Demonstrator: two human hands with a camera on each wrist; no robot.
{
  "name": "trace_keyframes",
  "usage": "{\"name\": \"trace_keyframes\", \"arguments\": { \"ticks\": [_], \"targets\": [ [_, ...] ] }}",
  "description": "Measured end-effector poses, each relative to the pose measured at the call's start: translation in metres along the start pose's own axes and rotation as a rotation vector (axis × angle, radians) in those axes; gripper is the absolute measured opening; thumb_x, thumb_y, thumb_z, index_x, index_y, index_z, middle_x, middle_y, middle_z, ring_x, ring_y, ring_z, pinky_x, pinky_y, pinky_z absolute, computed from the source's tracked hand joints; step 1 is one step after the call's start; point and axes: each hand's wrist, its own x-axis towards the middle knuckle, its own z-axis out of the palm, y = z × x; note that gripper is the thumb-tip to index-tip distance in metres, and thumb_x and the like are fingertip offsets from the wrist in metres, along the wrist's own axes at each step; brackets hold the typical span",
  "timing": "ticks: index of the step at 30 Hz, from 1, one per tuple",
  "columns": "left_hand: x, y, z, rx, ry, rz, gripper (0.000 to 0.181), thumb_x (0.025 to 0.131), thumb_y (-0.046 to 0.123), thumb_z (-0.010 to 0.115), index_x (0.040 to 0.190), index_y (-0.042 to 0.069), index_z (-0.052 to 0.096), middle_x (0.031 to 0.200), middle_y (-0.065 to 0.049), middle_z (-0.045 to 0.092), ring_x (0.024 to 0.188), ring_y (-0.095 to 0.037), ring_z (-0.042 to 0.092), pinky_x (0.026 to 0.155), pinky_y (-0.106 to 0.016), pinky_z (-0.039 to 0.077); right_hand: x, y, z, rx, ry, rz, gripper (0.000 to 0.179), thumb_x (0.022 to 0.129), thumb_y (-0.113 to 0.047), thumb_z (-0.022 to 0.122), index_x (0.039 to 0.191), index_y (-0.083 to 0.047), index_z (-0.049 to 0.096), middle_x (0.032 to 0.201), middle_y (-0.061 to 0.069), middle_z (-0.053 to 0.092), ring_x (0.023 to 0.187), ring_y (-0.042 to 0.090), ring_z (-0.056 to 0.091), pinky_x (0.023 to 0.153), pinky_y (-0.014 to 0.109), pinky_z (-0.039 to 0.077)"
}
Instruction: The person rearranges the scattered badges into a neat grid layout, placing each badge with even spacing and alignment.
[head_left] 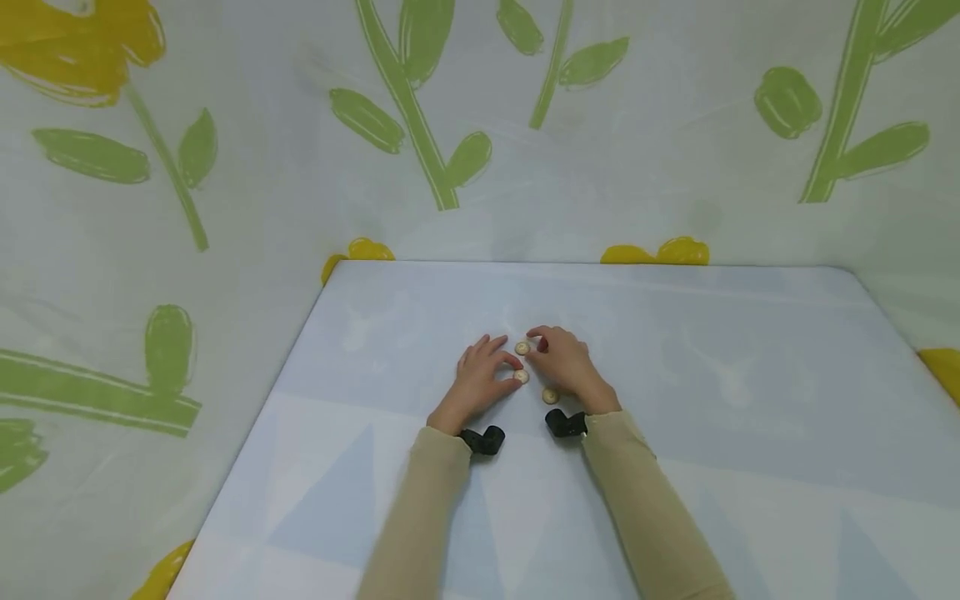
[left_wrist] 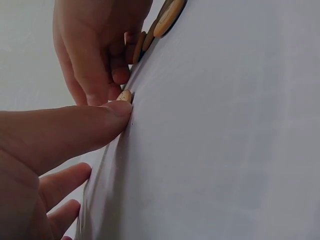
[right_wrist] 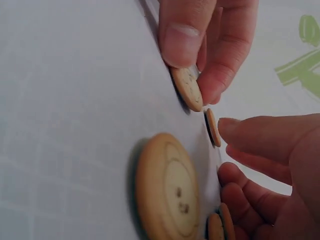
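Note:
Low over the table, my left hand (head_left: 480, 372) pinches a round wooden disc (right_wrist: 187, 89) between thumb and forefinger, its other fingers spread beyond. Just behind it lies a second wooden disc (head_left: 522, 347), at the thumb and forefinger of my right hand (head_left: 564, 360). Under that hand's curled fingers, two more discs (right_wrist: 221, 223) stand side by side, hidden in the head view. Another disc (head_left: 551, 396) lies flat on the table below the right palm; close up, its pale face carries an engraved ring and small dark marks.
The table (head_left: 720, 358) has a pale cloth with blue-grey triangles. Behind it hangs a white curtain (head_left: 637, 183) with green leaves and yellow flowers. Black wrist cameras (head_left: 483, 440) sit on both wrists, just below beige sleeves (head_left: 645, 500).

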Motion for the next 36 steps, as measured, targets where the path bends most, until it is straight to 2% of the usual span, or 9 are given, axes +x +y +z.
{"name": "trace_keyframes", "arguments": {
  "ticks": [7,13,19,24,31,36],
  "targets": [
    [0.002,0.001,-0.003,-0.002,0.008,0.004,0.019,0.080,0.031,0.065,0.097,0.022,0.062,0.142,-0.004,0.030,0.134,-0.028,0.011,0.103,-0.050,0.008,-0.003,-0.003,-0.013,0.112,-0.039,-0.004,0.042,0.087,-0.029,0.057,0.123,-0.010,0.049,0.094,0.006,0.055,0.081,0.021,0.049,0.071,0.035,0.041],
    [0.002,0.002,-0.008,0.005,0.019,0.000,0.018,0.081,0.030,0.065,0.097,0.022,0.062,0.142,-0.004,0.030,0.134,-0.028,0.011,0.103,-0.051,0.008,-0.004,-0.007,-0.022,0.165,-0.069,0.010,0.042,0.087,-0.030,0.057,0.125,-0.015,0.047,0.102,0.006,0.055,0.087,0.022,0.049,0.077,0.037,0.043],
    [0.003,0.004,-0.007,0.007,0.003,-0.015,0.019,0.081,0.031,0.065,0.097,0.022,0.062,0.143,-0.003,0.030,0.134,-0.027,0.010,0.104,-0.049,0.006,-0.005,-0.002,-0.028,0.161,-0.052,0.001,0.039,0.088,-0.028,0.055,0.124,-0.014,0.049,0.106,0.006,0.056,0.094,0.022,0.050,0.083,0.040,0.042],
    [0.002,0.006,-0.004,0.002,0.017,-0.005,0.018,0.081,0.030,0.065,0.097,0.022,0.062,0.142,-0.003,0.031,0.134,-0.026,0.011,0.105,-0.048,0.007,-0.008,0.006,-0.034,0.145,-0.039,-0.019,0.036,0.089,-0.027,0.054,0.122,-0.014,0.051,0.107,0.007,0.057,0.095,0.023,0.051,0.085,0.041,0.041],
    [-0.003,0.005,0.006,0.007,0.004,-0.019,0.019,0.081,0.031,0.064,0.097,0.022,0.062,0.142,-0.002,0.032,0.134,-0.026,0.012,0.105,-0.047,0.008,-0.016,0.019,-0.038,0.130,-0.068,0.027,0.035,0.089,-0.027,0.054,0.121,-0.012,0.052,0.110,0.011,0.056,0.100,0.026,0.050,0.087,0.045,0.040],
    [-0.006,0.003,0.000,0.023,0.012,-0.013,0.018,0.081,0.030,0.064,0.096,0.021,0.062,0.141,-0.003,0.033,0.134,-0.027,0.013,0.105,-0.047,0.008,-0.017,0.021,-0.034,0.109,-0.088,0.004,0.034,0.088,-0.026,0.056,0.119,-0.011,0.054,0.108,0.011,0.057,0.099,0.026,0.051,0.086,0.044,0.040]
  ]
}}
